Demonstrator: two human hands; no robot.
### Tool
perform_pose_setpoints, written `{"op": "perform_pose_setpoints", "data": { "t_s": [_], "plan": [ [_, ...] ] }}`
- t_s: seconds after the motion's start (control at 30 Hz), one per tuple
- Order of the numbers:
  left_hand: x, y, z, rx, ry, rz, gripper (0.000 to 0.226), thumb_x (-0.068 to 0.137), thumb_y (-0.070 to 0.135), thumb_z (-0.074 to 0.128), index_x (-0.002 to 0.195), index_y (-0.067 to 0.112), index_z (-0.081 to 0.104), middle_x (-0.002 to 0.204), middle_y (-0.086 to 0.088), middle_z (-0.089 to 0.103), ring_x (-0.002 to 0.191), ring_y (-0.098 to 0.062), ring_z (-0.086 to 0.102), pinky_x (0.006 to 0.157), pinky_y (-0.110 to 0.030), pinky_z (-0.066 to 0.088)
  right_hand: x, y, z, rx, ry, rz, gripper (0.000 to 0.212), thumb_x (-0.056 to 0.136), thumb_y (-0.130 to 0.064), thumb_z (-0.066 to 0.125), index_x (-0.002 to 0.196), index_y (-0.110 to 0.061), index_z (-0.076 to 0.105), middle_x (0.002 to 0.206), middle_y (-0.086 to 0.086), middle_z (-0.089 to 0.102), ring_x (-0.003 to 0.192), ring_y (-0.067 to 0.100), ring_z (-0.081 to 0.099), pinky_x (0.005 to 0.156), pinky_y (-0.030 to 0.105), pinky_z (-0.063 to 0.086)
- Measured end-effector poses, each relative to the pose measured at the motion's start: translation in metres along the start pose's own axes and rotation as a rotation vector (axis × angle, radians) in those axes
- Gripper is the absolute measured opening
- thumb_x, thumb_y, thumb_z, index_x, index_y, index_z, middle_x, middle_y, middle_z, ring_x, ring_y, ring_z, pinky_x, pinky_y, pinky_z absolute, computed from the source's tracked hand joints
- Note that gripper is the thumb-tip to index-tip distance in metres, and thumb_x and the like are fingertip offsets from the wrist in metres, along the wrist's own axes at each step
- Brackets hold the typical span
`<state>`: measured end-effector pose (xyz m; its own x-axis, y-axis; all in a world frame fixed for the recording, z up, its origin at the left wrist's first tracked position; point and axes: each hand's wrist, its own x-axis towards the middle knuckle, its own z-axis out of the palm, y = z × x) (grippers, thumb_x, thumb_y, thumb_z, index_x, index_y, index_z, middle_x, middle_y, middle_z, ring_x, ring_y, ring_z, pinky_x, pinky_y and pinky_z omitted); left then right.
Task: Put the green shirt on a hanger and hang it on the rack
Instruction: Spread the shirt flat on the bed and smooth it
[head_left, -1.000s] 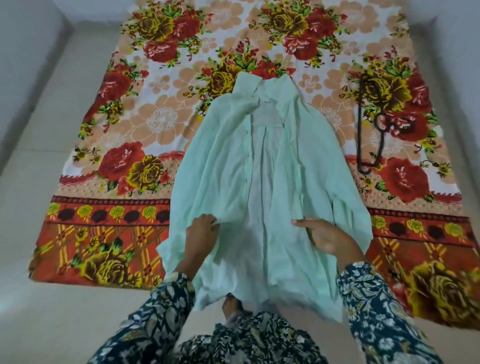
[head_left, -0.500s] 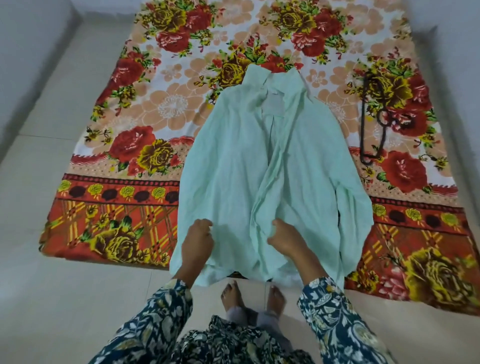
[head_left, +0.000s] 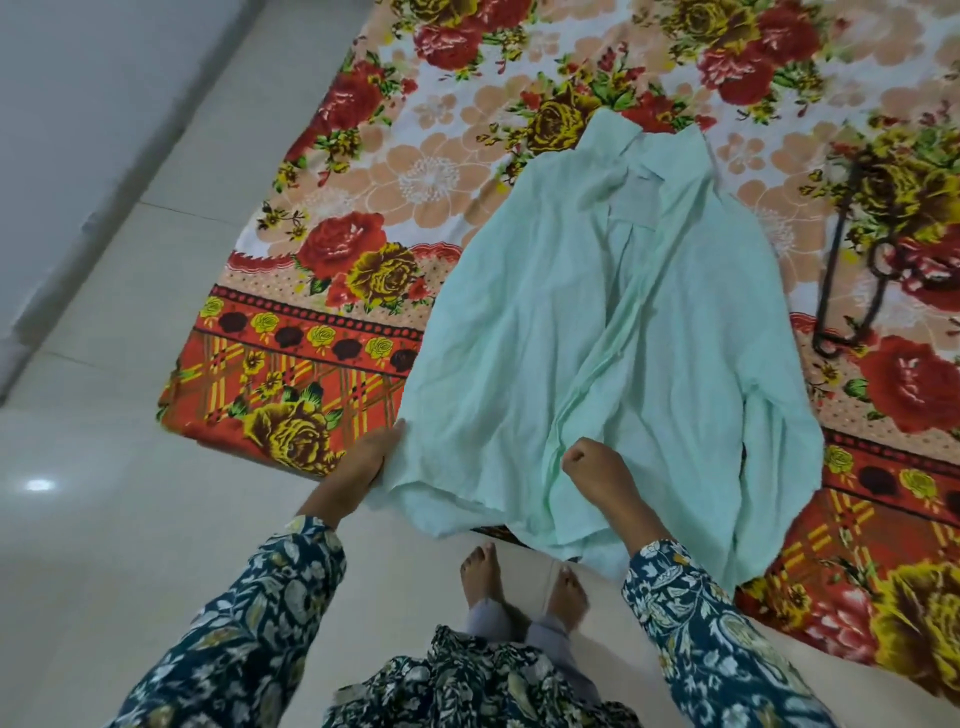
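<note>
Green shirt (head_left: 587, 322): left hand (head_left: 361, 470) grips its hem, right hand (head_left: 597, 467) clenches its front; fingertips hidden.

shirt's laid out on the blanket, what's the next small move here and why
Probably let the right hand go of the front edge and reach for the dark hanger lying on the blanket to the right of the green shirt. The shirt lies spread with its front open, the left hand holds its hem corner, and the hanger is untouched.
</note>
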<state>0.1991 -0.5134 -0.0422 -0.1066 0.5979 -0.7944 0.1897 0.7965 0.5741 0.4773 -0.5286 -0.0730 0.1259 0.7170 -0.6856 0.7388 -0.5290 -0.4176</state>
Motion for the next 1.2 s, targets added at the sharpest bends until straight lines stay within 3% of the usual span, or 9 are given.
{"op": "perform_pose_setpoints", "data": {
  "t_s": [0.1,0.27,0.37,0.6,0.73,0.83,0.93,1.1,1.2],
  "plan": [
    [-0.004,0.004,-0.020,-0.061,-0.063,-0.036,0.012,0.095,0.017,0.045,0.094,0.012,0.056,0.081,-0.016,0.065,0.065,-0.027,0.061,0.057,-0.034,0.050,0.005,-0.004,-0.002,0.000,0.000,-0.013,0.017,0.092,-0.016,0.044,0.090,-0.006,0.058,0.106,0.014,0.065,0.098,0.030,0.059,0.075,0.030,0.041],
    [0.011,-0.001,-0.031,0.205,0.021,-0.018,0.021,0.090,-0.001,0.049,0.072,0.008,0.054,0.065,-0.011,0.051,0.058,-0.021,0.046,0.057,-0.029,0.037,0.014,-0.015,0.000,-0.044,-0.019,-0.007,0.023,0.093,-0.015,0.040,0.097,-0.004,0.060,0.108,0.015,0.064,0.101,0.030,0.058,0.074,0.029,0.038],
    [0.024,0.005,-0.055,0.452,0.337,0.050,0.018,0.091,0.009,0.052,0.075,0.003,0.058,0.060,-0.007,0.049,0.059,-0.021,0.048,0.051,-0.026,0.034,0.017,-0.018,0.004,-0.084,-0.019,0.000,0.018,0.094,-0.016,0.039,0.088,-0.009,0.055,0.109,0.016,0.063,0.095,0.027,0.056,0.074,0.028,0.037],
    [0.033,0.059,-0.103,0.394,1.159,0.272,0.016,0.083,0.004,0.038,0.086,0.015,0.049,0.089,-0.013,0.056,0.085,-0.029,0.053,0.070,-0.037,0.034,0.022,-0.015,0.014,-0.088,0.020,0.017,0.020,0.094,-0.015,0.038,0.091,-0.006,0.056,0.107,0.014,0.064,0.094,0.027,0.055,0.076,0.030,0.039],
    [0.047,0.097,-0.143,0.172,0.903,0.326,0.019,0.087,0.002,0.038,0.101,0.007,0.050,0.116,-0.028,0.055,0.110,-0.038,0.052,0.085,-0.040,0.040,0.026,-0.016,0.010,-0.044,0.066,0.044,0.016,0.091,-0.011,0.038,0.084,-0.011,0.053,0.094,0.010,0.061,0.082,0.022,0.049,0.073,0.028,0.039],
    [0.071,0.105,-0.144,0.148,0.713,0.351,0.021,0.080,0.008,0.040,0.099,0.006,0.049,0.096,-0.029,0.056,0.098,-0.034,0.053,0.076,-0.043,0.041,0.026,-0.017,0.001,0.048,0.099,0.061,0.019,0.091,-0.011,0.040,0.090,-0.013,0.059,0.105,0.011,0.065,0.089,0.024,0.054,0.075,0.028,0.040],
    [0.086,0.092,-0.113,0.269,0.569,0.326,0.033,0.081,0.013,0.037,0.106,-0.003,0.051,0.097,-0.030,0.056,0.095,-0.032,0.052,0.080,-0.043,0.041,0.020,-0.015,-0.008,0.209,0.127,0.090,0.027,0.090,-0.007,0.041,0.101,-0.010,0.065,0.106,0.010,0.066,0.095,0.025,0.059,0.077,0.030,0.044],
    [0.059,0.070,-0.001,0.572,0.369,0.399,0.028,0.085,0.003,0.048,0.110,-0.003,0.058,0.117,-0.022,0.059,0.109,-0.037,0.054,0.089,-0.038,0.041,0.009,-0.001,-0.025,0.586,0.193,0.141,0.031,0.084,0.001,0.045,0.067,-0.023,0.056,0.075,0.005,0.061,0.068,0.020,0.055,0.056,0.023,0.041],
    [0.037,0.035,0.082,0.759,0.161,0.527,0.036,0.085,0.007,0.053,0.121,0.004,0.054,0.129,-0.016,0.053,0.120,-0.033,0.047,0.101,-0.037,0.037,-0.003,0.033,-0.033,0.586,0.306,0.264,0.023,0.083,0.000,0.045,0.075,-0.012,0.062,0.087,0.012,0.066,0.082,0.028,0.062,0.070,0.033,0.049]
  ]
}}
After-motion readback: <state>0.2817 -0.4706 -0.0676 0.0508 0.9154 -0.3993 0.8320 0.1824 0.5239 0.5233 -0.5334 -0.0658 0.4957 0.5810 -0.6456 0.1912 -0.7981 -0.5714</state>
